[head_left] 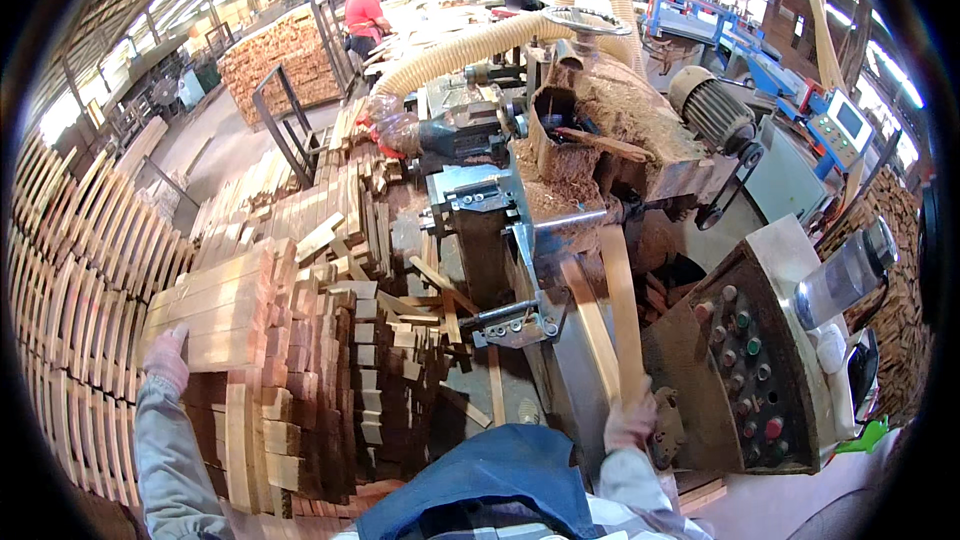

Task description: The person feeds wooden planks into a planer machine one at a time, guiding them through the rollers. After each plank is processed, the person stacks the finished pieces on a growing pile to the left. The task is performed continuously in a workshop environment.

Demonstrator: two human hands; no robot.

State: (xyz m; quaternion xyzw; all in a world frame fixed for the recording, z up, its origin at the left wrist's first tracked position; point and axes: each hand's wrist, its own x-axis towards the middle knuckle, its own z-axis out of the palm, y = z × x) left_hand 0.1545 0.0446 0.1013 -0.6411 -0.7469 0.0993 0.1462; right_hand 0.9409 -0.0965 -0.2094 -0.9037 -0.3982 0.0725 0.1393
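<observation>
On the right, my right hand (630, 422) is closed around the near end of a long wooden strip (623, 315). The strip's far end runs under the sawdust-covered woodworking machine (610, 130). A second wooden strip (592, 325) lies beside it on the left, along the metal bed. Over on the left, my left hand (168, 355) rests against the outer end of the top boards on a stack of wooden boards (215, 310). Its fingers lie along the wood, partly hard to make out.
A control box (745, 370) with several buttons stands at the right, beside a clear cylinder (845, 275). Slatted timber piles (75, 340) line the far left. A ribbed hose (470, 50) arches over the machine. A person in red (365, 12) stands far off beside wood.
</observation>
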